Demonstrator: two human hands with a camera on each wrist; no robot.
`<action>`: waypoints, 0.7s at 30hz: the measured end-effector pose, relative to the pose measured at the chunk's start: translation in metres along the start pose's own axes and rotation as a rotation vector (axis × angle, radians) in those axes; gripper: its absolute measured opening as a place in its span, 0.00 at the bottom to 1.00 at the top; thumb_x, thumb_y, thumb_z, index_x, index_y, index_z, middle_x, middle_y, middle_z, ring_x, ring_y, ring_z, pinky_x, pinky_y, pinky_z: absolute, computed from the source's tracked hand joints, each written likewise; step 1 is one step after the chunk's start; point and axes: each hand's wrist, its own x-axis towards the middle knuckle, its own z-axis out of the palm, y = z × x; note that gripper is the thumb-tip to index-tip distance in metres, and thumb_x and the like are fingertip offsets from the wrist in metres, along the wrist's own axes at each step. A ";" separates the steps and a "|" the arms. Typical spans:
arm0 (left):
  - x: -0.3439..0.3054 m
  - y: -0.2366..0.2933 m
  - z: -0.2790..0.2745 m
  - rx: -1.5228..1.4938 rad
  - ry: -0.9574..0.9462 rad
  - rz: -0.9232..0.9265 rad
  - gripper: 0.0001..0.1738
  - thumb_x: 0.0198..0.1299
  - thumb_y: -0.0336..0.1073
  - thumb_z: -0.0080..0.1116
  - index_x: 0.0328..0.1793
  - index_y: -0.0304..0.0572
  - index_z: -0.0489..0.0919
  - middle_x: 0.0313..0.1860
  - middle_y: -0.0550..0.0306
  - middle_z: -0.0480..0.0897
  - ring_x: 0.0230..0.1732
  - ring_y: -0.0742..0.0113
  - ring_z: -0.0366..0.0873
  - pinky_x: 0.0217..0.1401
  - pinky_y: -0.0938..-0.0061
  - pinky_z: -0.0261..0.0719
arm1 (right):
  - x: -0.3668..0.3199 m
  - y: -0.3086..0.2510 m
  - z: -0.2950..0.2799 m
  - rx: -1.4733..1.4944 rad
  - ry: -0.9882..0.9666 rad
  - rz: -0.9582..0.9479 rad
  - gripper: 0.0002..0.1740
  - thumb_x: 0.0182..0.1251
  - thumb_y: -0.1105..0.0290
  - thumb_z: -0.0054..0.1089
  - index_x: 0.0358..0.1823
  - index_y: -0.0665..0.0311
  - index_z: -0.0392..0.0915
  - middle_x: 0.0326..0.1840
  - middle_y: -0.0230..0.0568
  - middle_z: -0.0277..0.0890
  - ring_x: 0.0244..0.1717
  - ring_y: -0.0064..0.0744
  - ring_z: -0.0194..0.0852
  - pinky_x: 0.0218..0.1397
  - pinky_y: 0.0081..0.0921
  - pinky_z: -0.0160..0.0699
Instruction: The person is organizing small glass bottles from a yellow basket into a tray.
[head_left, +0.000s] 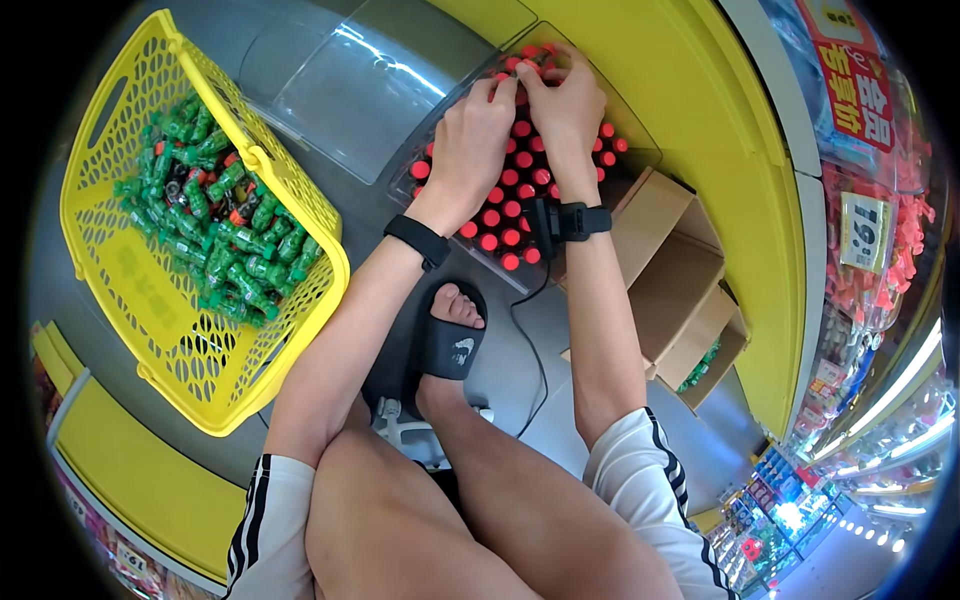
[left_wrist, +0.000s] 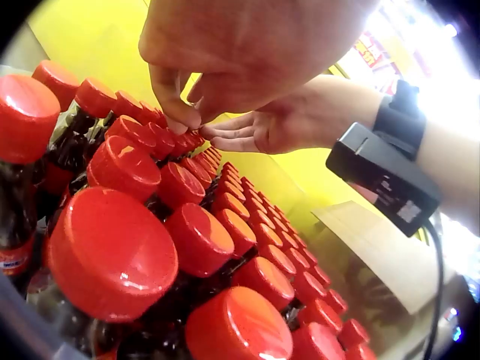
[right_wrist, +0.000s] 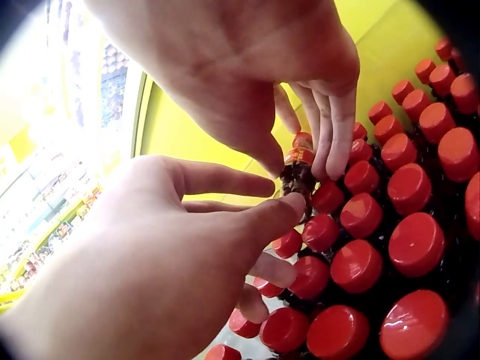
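Note:
In the head view my left hand (head_left: 467, 145) and right hand (head_left: 565, 110) meet over the far end of a clear bin (head_left: 645, 158) packed with small red-capped cola bottles (head_left: 511, 209). The right wrist view shows a small dark cola bottle (right_wrist: 298, 174) with an orange-red label between both hands. Thumb and fingers of the right hand (right_wrist: 255, 67) pinch it from above. Lower down, the left hand (right_wrist: 187, 232) pinches it between thumb and index finger. Standing rows of red caps (left_wrist: 199, 240) lie right under the hands in the left wrist view.
A yellow basket (head_left: 190, 375) of small green and some dark bottles stands at left. Open cardboard boxes (head_left: 665, 285) sit right of the bin, beside the yellow shelf base (head_left: 745, 150). A clear lidlike panel (head_left: 350, 90) lies behind. A black cable (head_left: 530, 335) runs from the right wrist.

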 end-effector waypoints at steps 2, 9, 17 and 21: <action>0.001 -0.001 0.001 0.042 -0.051 -0.021 0.17 0.72 0.29 0.63 0.65 0.33 0.83 0.60 0.40 0.87 0.47 0.34 0.89 0.50 0.48 0.90 | 0.001 0.001 0.001 -0.016 -0.005 -0.001 0.33 0.64 0.59 0.80 0.68 0.65 0.82 0.41 0.48 0.92 0.43 0.49 0.93 0.54 0.43 0.90; 0.003 0.001 -0.001 0.018 0.051 0.058 0.17 0.72 0.27 0.62 0.65 0.32 0.81 0.61 0.38 0.87 0.47 0.35 0.89 0.49 0.52 0.92 | 0.001 -0.013 -0.004 0.136 0.006 0.010 0.30 0.62 0.63 0.81 0.63 0.69 0.83 0.43 0.51 0.92 0.41 0.45 0.94 0.51 0.39 0.92; -0.007 -0.001 -0.001 0.091 0.031 0.100 0.27 0.63 0.20 0.60 0.71 0.31 0.79 0.72 0.40 0.81 0.45 0.38 0.91 0.48 0.56 0.94 | 0.004 -0.007 0.010 0.174 0.027 -0.015 0.25 0.65 0.65 0.80 0.58 0.73 0.85 0.40 0.51 0.93 0.41 0.43 0.95 0.49 0.37 0.92; -0.011 -0.003 0.002 0.144 0.020 0.136 0.30 0.59 0.18 0.61 0.71 0.30 0.79 0.73 0.41 0.79 0.45 0.42 0.92 0.48 0.57 0.94 | 0.006 -0.002 0.013 0.164 0.010 0.049 0.25 0.67 0.64 0.79 0.60 0.72 0.85 0.42 0.51 0.93 0.42 0.43 0.95 0.52 0.37 0.92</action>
